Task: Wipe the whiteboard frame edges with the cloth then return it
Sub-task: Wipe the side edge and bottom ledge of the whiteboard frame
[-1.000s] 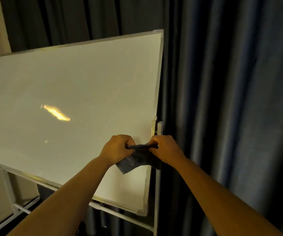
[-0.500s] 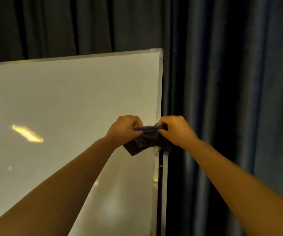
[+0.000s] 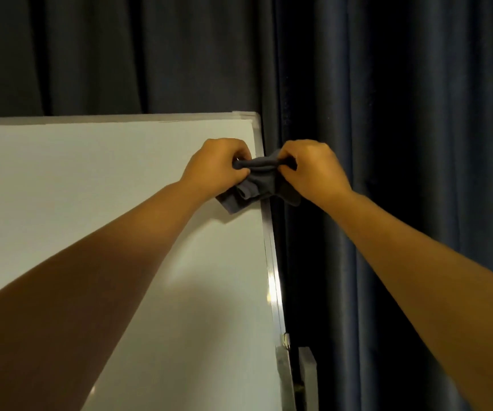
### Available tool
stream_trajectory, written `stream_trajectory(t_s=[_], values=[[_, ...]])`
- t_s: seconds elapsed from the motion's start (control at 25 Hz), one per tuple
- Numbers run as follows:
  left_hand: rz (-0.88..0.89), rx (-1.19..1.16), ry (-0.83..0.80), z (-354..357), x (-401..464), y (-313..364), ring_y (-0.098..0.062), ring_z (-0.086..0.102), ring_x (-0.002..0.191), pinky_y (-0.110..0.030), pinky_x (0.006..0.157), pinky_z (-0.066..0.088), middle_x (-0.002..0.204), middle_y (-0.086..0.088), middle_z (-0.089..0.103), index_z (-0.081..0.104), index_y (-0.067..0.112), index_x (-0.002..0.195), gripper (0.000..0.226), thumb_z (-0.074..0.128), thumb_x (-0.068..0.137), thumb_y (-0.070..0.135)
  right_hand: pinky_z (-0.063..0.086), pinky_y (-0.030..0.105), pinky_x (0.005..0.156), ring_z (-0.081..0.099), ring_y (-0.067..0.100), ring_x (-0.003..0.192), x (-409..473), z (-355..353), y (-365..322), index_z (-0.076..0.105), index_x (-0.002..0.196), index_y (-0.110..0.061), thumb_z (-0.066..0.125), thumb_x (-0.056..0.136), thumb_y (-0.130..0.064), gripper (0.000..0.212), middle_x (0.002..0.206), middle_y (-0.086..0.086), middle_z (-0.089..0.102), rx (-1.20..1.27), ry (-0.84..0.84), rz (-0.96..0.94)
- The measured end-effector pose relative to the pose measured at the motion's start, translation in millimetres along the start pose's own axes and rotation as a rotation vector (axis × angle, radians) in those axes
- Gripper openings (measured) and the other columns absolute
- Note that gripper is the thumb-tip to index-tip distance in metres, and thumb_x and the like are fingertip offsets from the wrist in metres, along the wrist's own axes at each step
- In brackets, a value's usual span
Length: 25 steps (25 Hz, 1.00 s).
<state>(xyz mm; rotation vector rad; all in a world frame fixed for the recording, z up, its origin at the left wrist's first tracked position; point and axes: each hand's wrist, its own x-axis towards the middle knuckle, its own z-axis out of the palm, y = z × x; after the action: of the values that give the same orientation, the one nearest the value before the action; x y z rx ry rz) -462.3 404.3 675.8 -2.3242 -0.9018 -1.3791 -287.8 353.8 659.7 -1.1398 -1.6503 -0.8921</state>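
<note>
A white whiteboard (image 3: pixel 106 179) fills the left half of the head view, with a silver frame along its top and right edge (image 3: pixel 272 271). A dark grey cloth (image 3: pixel 258 180) is stretched across the right frame edge, close below the top right corner. My left hand (image 3: pixel 217 166) grips the cloth's left end in front of the board. My right hand (image 3: pixel 313 170) grips its right end beyond the frame, in front of the curtain. Part of the cloth hangs loose under both hands.
Dark blue curtains (image 3: pixel 402 143) hang behind and to the right of the board. A pale stand post (image 3: pixel 309 378) and a metal bracket (image 3: pixel 285 345) sit at the lower right beside the frame.
Both hands have slid the cloth up the right frame edge, from near the stand bracket to just below the top corner. The view has tilted up with them.
</note>
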Motion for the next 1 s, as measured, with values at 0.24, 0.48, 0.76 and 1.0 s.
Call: stream_trajectory(t_s=[0.24,0.48,0.76,1.0], values=[[0.129,-0.029,0.147,28,14,-34,-0.025,0.057,0.096,-0.036,0.080,0.049,0.104,-0.007,0.067,0.064,0.015,0.103,0.020,0.062,0.084,0.018,0.046,0.033,0.071,0.055,0.027,0.083,11,45,9,0.059,0.088,-0.003,0.055,0.086,-0.007,0.006,0.089,0.015,0.063,-0.053,0.136,0.042],[0.089,-0.143,0.023,74,-8,-61,-0.024,0.050,0.118,-0.026,0.095,0.035,0.128,-0.009,0.058,0.053,0.015,0.128,0.041,0.057,0.090,0.027,0.042,0.025,0.073,0.055,0.022,0.090,-20,85,11,0.058,0.101,-0.005,0.050,0.087,-0.008,0.017,0.096,0.014,0.062,0.046,0.109,0.148],[0.176,0.086,0.085,84,-20,-79,-0.023,0.028,0.140,-0.044,0.114,0.020,0.151,-0.005,0.034,0.025,0.017,0.145,0.065,0.041,0.091,0.049,0.046,0.044,0.083,0.047,0.035,0.119,11,109,-1,0.030,0.138,-0.024,0.033,0.086,-0.063,0.065,0.142,0.012,0.042,-0.068,-0.091,0.447],[-0.038,0.488,0.068,82,-36,-111,-0.024,-0.012,0.144,-0.062,0.111,-0.003,0.158,0.001,-0.012,-0.017,0.041,0.141,0.086,-0.007,0.067,0.083,0.040,0.056,0.096,0.025,0.035,0.136,10,123,2,0.011,0.144,-0.031,0.040,0.073,-0.076,0.089,0.154,0.009,0.018,0.014,-0.068,0.508]])
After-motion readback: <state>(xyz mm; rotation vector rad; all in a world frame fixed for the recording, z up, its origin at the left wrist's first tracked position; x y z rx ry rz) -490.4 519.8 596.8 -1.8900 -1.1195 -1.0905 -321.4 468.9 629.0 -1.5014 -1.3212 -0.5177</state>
